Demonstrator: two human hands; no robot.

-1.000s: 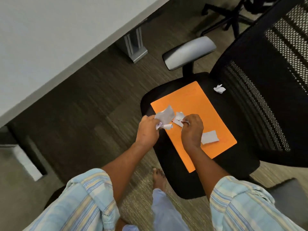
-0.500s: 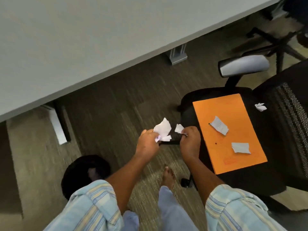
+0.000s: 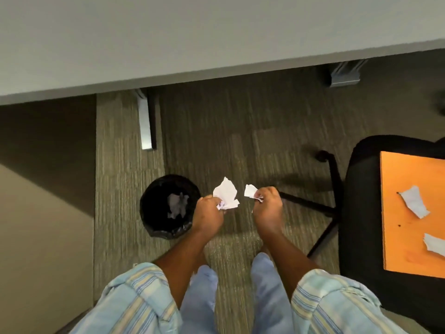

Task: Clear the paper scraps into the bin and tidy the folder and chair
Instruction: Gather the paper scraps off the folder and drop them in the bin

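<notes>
Both hands have swung left off the chair since the earlier frame and now hang over the carpet [image 3: 240,131], just right of the bin. Left hand [image 3: 208,214] has fingers curled tight round a bunch of white paper scraps [image 3: 226,192], which stick up out of the fist. Right hand [image 3: 266,208] pinches one small scrap [image 3: 250,191] between thumb and fingertips. The two hands are near each other, not touching.

Black lined bin [image 3: 154,189] stands on the carpet just left of the left hand, with crumpled paper [image 3: 177,205] already inside. Office chair seat [image 3: 361,201] is at the right edge, well apart from the hands. Orange folder [image 3: 404,237] lies flat on the seat, with two loose scraps on it, one upper [image 3: 414,204] and one lower [image 3: 434,245]. Grey desk top [image 3: 192,37] fills the top of the view, with a desk leg [image 3: 147,121] beyond the bin.
</notes>
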